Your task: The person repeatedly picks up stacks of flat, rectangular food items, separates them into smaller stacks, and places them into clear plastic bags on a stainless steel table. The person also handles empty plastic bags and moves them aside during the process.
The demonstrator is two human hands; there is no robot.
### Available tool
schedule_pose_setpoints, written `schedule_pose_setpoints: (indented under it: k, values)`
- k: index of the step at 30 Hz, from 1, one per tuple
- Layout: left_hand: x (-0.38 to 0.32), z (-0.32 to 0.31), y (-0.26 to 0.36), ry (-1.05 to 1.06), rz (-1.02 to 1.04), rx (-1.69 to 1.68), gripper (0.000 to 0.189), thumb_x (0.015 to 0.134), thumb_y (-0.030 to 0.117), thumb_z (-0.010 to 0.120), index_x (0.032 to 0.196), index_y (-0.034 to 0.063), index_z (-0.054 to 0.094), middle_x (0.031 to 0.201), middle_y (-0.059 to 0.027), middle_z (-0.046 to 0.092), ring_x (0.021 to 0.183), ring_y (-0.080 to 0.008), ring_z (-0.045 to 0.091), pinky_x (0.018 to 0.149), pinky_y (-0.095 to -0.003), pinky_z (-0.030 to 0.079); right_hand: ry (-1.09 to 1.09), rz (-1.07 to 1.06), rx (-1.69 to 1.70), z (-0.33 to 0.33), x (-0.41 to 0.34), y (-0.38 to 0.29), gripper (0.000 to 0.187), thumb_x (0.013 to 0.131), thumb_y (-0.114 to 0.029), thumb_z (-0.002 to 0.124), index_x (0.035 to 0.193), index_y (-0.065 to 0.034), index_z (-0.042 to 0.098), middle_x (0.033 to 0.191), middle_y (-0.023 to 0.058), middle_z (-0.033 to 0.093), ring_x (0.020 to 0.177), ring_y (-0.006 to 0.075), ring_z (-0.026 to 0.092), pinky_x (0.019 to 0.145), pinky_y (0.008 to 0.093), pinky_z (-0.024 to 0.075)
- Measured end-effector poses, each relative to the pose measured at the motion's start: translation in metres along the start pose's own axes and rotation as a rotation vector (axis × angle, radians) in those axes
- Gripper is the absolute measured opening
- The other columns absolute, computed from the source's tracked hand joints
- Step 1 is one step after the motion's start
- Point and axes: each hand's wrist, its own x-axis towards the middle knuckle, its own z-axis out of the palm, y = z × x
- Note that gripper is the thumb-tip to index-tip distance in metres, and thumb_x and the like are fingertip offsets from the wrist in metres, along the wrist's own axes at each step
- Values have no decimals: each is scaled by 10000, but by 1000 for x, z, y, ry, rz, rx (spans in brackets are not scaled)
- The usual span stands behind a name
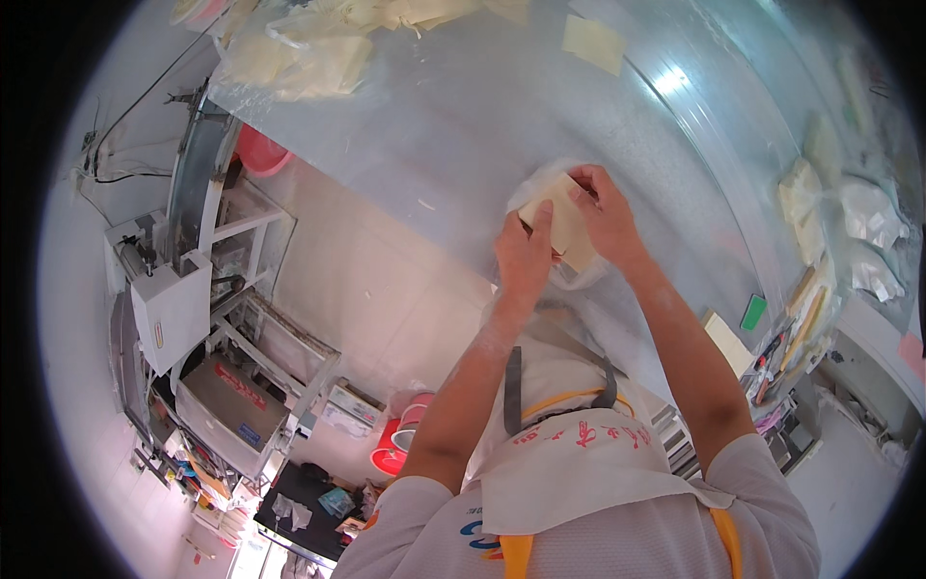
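Note:
A small stack of pale yellow dough sheets [568,230], probably wrappers, is held between both hands above the metal worktop [463,130]. My left hand [524,250] grips its near left side, thumb lying on top. At the far right edge, my right hand [606,213] has its thumb and curled fingers around the stack. A clear plastic bag [582,279] surrounds the stack and shows around its edges. The undersides of the fingers are hidden.
More dough sheets [318,65] lie in plastic at the far left, and a few flat sheets [595,45] beyond my hands. At right are a green block [754,312], tools [803,329] and plastic bags [872,213]. A white-bodied machine [170,311] stands left.

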Motion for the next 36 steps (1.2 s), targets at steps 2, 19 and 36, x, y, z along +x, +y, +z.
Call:
schedule_pose_setpoints:
  k: [2,19,36]
  values:
    - [0,-1,8,9,-34,49,525,1081,355,693,1175,-158,634,917,-195,764,630,-221,759,503,-334,621,28,-17,-25,2,-1,-3,235,1095,-116,599,1314,-31,608,1280,129,716,1162,271,688,1018,403,550]
    - [-3,-24,5,-166,-126,301,539,1120,438,610,913,-58,648,692,-136,704,518,-188,702,436,-316,524,386,-408,-577,22,-14,12,247,954,-101,747,1191,-33,737,1249,103,735,1151,344,639,1010,465,528]
    - [-8,-24,11,-188,-205,296,590,1112,448,625,807,-56,666,609,-117,649,431,-180,615,397,-332,478,309,-289,-412,31,-28,-14,253,859,-105,806,1106,-67,766,1050,74,674,1058,302,623,893,438,523]
